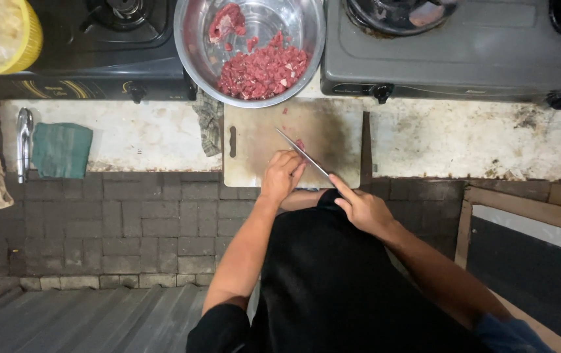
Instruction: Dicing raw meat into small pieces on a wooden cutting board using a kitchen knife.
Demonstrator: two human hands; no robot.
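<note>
The right hand (362,209) is closed around the handle of a knife (303,153), whose blade runs up and to the left from the grip, slanting across the near half of the board (254,131). The left hand (281,175) sits just beside the blade on its left, fingers curled down onto the board; whether it pins any meat under them cannot be told. A small red piece of meat (300,144) shows just past the blade, on its far side, close to the left fingertips, so the left hand is the nearer of the two to it. The blade's long axis points toward the steel bowl (192,46), which overlaps the board's far edge and holds a heap of diced meat (262,70). The board's left half, by its handle slot, lies bare, as does the strip between blade and bowl. The board's near edge meets the counter (463,140) edge, right under both wrists. A stove (490,59) stands to the right of the bowl, a second burner (117,39) to its left. A green cloth (62,150) and tongs (24,140) lie well apart at left.
</note>
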